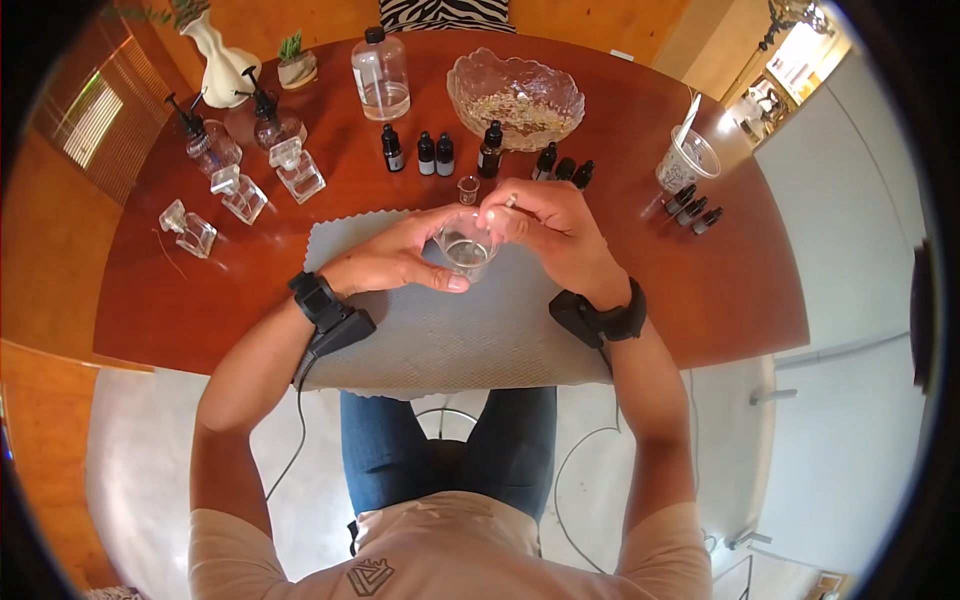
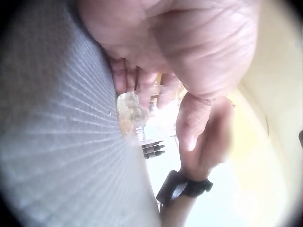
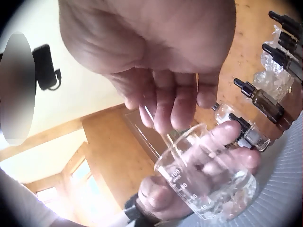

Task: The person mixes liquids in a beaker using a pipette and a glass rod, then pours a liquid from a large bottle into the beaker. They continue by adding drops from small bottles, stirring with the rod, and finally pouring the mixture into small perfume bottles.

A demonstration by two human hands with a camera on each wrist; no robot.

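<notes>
A clear glass beaker with printed marks and some clear liquid stands on the grey mat. The left hand holds it round the side, thumb at the front and fingers behind; in the right wrist view the beaker looks tilted. Above its rim the right hand pinches a thin stick, whose lower part reaches into the beaker in the right wrist view. A small glass cup stands just behind the beaker.
Dark dropper bottles stand in a row behind the hands, with more at the right by a patterned cup. Farther back are a glass bowl and a large bottle. Square glass bottles stand at the left.
</notes>
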